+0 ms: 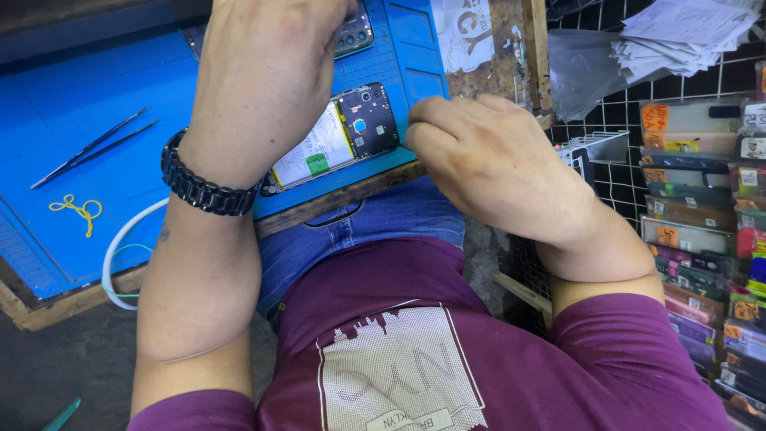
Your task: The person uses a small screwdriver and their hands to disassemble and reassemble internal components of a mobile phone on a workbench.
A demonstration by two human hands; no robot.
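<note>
An opened phone with its back off lies on the blue work mat, showing a white battery and a dark circuit board. My left hand is raised over its upper end, fingers curled and hidden from view, so I cannot tell what it holds; a black watch band circles the wrist. My right hand hovers at the mat's right edge, just right of the phone, fingers pinched together; whatever is between the fingertips is too small to see. Part of a second phone back peeks out beside my left hand.
Black tweezers and a yellow twist of wire lie on the mat at left. A white cable loops off the wooden bench edge. To the right, a wire rack holds several packaged phone parts and stacked papers.
</note>
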